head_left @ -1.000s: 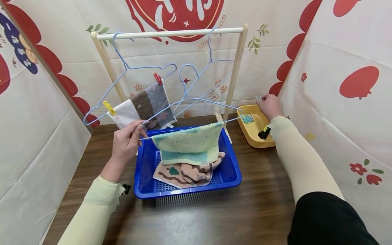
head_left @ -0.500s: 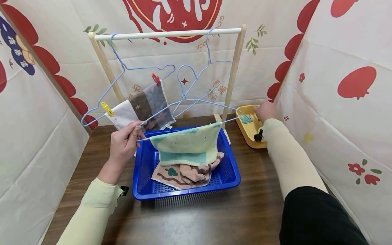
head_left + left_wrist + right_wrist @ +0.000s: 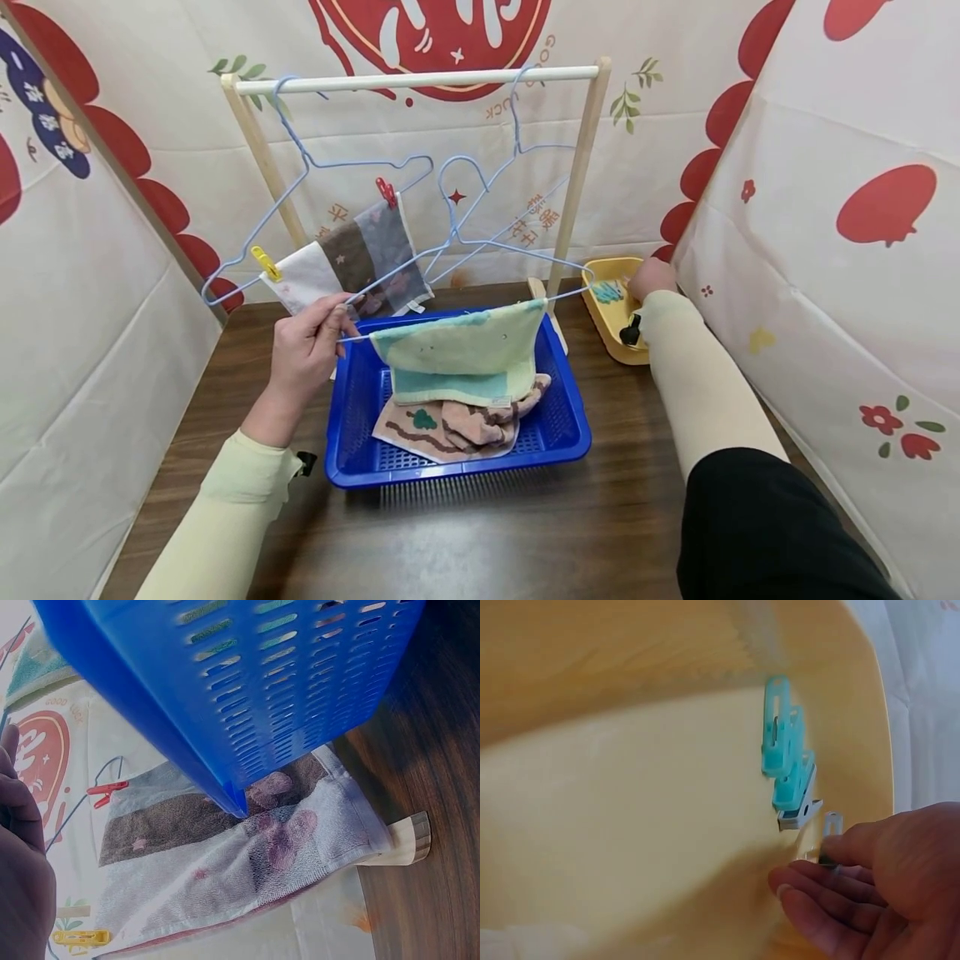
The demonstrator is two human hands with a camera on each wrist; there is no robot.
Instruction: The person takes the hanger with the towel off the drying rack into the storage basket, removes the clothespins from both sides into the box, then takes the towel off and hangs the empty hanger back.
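Observation:
My left hand (image 3: 303,342) grips the left end of a blue clothes hanger (image 3: 450,237), held up over the basket. A yellow-green towel (image 3: 465,350) is draped over the hanger's lower bar. To the right, my right hand (image 3: 870,885) reaches down into a yellow tray (image 3: 611,337). Its thumb and fingers pinch a pale clothespin (image 3: 832,825) near the tray wall. Several more clothespins, teal ones (image 3: 776,731) and a grey-white one (image 3: 798,814), lie beside it in a row. In the head view my right fingers are hidden.
Below the hanger stands a blue basket (image 3: 457,472) with a pink-brown towel (image 3: 450,429) inside. Behind it, a wooden rack (image 3: 420,82) carries two more blue hangers; a grey-brown towel (image 3: 360,258) hangs from the left one by red (image 3: 386,192) and yellow (image 3: 266,263) clothespins.
My right hand, holding pale clothespins above the tray's far right edge at first, has come down inside the tray. The left hand, hanger and towel have stayed nearly still.

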